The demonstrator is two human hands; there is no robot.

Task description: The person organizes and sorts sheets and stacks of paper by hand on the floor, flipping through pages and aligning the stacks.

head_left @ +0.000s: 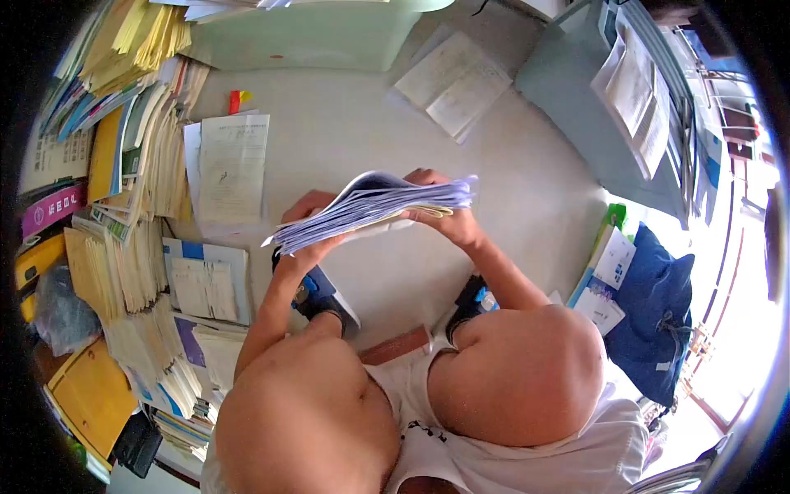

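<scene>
Head view, one plastic bag (pixel 66 311), contents unclear, many paper piles (pixel 123 267), left hand (pixel 309 205), fingers clamped on one paper stack (pixel 370 210) above the floor (pixel 535 222), right hand (pixel 448 224), fingers clamped on its other end, one blue bag (pixel 646 309), contents hidden

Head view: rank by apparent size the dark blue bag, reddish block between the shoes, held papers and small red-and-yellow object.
1. Dark blue bag
2. Held papers, seemingly nearer the camera, so true order is unsure
3. Reddish block
4. Red-and-yellow object
</scene>
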